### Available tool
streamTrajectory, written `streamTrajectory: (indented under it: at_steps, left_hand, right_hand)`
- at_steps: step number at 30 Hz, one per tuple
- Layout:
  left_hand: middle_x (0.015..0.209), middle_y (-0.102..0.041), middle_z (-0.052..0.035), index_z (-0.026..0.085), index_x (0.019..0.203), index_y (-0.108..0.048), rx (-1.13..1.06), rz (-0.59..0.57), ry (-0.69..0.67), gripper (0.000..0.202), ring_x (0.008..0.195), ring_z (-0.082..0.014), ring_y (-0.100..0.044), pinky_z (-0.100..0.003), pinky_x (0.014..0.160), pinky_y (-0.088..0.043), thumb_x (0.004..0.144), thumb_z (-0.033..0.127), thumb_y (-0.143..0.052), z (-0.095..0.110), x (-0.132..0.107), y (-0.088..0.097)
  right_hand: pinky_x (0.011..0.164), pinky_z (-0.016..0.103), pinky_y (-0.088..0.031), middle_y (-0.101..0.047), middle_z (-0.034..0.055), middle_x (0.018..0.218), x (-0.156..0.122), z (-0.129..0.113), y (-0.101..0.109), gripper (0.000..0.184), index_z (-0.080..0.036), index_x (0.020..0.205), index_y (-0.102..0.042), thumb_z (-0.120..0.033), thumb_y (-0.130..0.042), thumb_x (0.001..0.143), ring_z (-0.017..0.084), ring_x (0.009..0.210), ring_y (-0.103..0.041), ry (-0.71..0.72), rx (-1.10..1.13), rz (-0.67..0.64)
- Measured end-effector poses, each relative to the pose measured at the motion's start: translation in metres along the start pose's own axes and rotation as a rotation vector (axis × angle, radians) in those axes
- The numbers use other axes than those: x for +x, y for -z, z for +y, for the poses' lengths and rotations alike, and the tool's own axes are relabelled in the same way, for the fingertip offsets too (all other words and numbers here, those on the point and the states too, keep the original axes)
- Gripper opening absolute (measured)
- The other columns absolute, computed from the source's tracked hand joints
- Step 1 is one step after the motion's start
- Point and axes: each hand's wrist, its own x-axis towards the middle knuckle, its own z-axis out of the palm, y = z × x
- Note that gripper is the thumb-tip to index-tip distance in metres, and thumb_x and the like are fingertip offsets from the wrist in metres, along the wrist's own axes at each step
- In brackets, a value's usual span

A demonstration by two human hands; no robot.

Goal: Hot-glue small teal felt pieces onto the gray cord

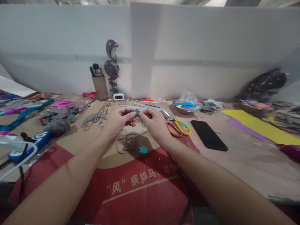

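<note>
Two bare forearms [72, 170] come in over the near edge of the desk [246, 165], right across a big red-and-tan cardboard sheet [145, 200] with printed characters along its near part. Over toward the right edge of the desk, there's a long yellow sheet [260, 126] with a purple strip [246, 129] beside it. Standing at the far edge, left of centre, close to the white panel: a smoky bottle [100, 87], upright. Right of the cardboard, a black phone [209, 135] lies flat and slanted.

And now the hands! The left hand [119, 120] and the right hand [153, 120] meet over the middle of the cardboard, fingers curled, each thumb and forefinger nearly closed in a pinch on one tiny teal piece. Just right of the right hand sit the scissors [172, 119], one orange handle, one yellow, blades toward the far edge. Below the hands, a loose tangle of grey-brown yarn [131, 142] on the tan part, and just beside it, by the red border, a teal flower-shaped cutout [143, 150]. Smallest of all, up between those fingertips: the teal piece [137, 111] itself, its exact shape too small to tell.
</note>
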Motion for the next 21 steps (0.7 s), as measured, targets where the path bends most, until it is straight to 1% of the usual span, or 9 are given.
streamTrajectory:
  at_steps: [4,8,16,19,21]
  left_hand:
    - [0.066,-0.056,-0.0009,0.013,0.072,-0.064,0.032,0.012,-0.006,0.02,0.057,-0.009,-0.051,-0.023,0.052,-0.047,0.064,0.03,-0.073,0.0001,0.0,-0.0011]
    - [0.069,-0.055,-0.0011,0.013,0.075,-0.063,0.082,0.025,-0.024,0.021,0.057,-0.0091,-0.052,-0.023,0.051,-0.048,0.065,0.031,-0.071,-0.002,0.0006,-0.0002]
    - [0.064,-0.051,0.0009,0.014,0.074,-0.059,0.147,0.049,-0.052,0.017,0.055,-0.0086,-0.049,-0.022,0.047,-0.047,0.069,0.028,-0.066,-0.0017,-0.001,-0.0011]
    - [0.064,-0.051,0.0013,0.014,0.073,-0.058,0.162,0.056,-0.054,0.016,0.054,-0.0083,-0.048,-0.022,0.047,-0.046,0.069,0.028,-0.066,-0.0009,-0.0015,-0.0019]
    - [0.062,-0.05,0.0016,0.014,0.073,-0.058,0.17,0.057,-0.05,0.016,0.053,-0.0081,-0.048,-0.022,0.046,-0.046,0.069,0.028,-0.066,-0.0008,-0.0015,-0.0019]
  right_hand:
    - [0.053,0.024,-0.031,-0.045,-0.0032,0.057,-0.0002,0.0008,0.0001,0.024,-0.019,0.062,-0.05,-0.035,-0.052,0.078,0.01,0.054,-0.039,0.021,-0.045,0.014]
    - [0.055,0.024,-0.031,-0.045,-0.0029,0.056,-0.0004,-0.0002,-0.0004,0.022,-0.018,0.062,-0.051,-0.034,-0.053,0.078,0.011,0.057,-0.04,0.051,-0.136,0.041]
    - [0.058,0.024,-0.032,-0.05,-0.0028,0.058,-0.0016,-0.0051,-0.0018,0.02,-0.018,0.062,-0.053,-0.03,-0.053,0.079,0.01,0.057,-0.041,0.091,-0.226,0.048]
    - [0.059,0.024,-0.032,-0.052,-0.002,0.06,-0.0013,-0.0042,-0.0027,0.021,-0.018,0.063,-0.053,-0.031,-0.053,0.079,0.01,0.058,-0.043,0.103,-0.252,0.071]
    - [0.059,0.024,-0.033,-0.054,-0.0012,0.063,-0.0011,-0.0031,-0.003,0.019,-0.018,0.066,-0.054,-0.032,-0.054,0.079,0.011,0.059,-0.044,0.123,-0.274,0.096]
